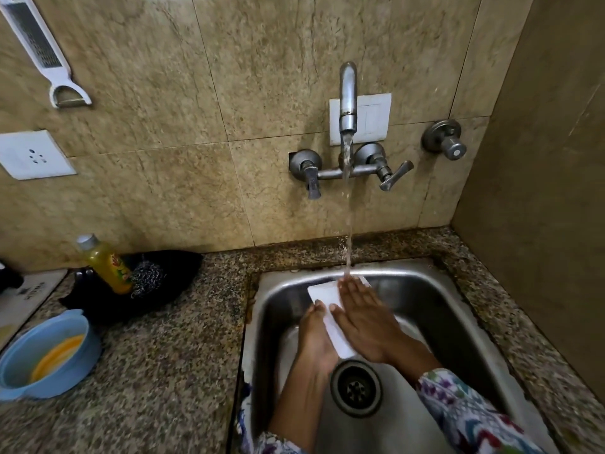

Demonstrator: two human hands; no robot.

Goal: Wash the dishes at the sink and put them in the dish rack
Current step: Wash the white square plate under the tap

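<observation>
Left hand [316, 335] grips a white plate [327, 301] from beneath; right hand [361, 317], fingers straight, lies flat above under running water [349, 237].

White flat board [329, 309] tilted under running water.

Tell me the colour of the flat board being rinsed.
White, a flat rectangular board; head view shows it.

Bottle [109, 267] label — print blurred; nothing legible.
</observation>
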